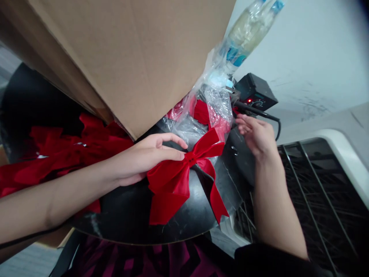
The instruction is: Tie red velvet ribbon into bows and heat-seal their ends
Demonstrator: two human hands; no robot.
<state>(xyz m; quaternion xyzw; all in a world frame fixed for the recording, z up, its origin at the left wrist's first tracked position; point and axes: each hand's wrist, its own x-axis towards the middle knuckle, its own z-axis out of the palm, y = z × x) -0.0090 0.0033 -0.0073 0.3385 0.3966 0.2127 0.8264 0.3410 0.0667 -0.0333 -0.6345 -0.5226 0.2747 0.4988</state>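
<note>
My left hand (144,157) pinches a red ribbon bow (178,177) at its knot, holding it over a round black surface (129,215). The bow's tails hang down toward me. My right hand (255,132) reaches to the right, its fingers curled around the black handle of a corded tool (250,109) beside a small black box with a red light (255,92). A clear plastic bag (201,115) with red material inside lies just behind the bow.
A large cardboard box (129,54) looms over the upper left. More red bows (66,150) are piled at the left. A plastic bottle (248,27) sits in a bag at the top. A black wire rack (317,200) fills the lower right.
</note>
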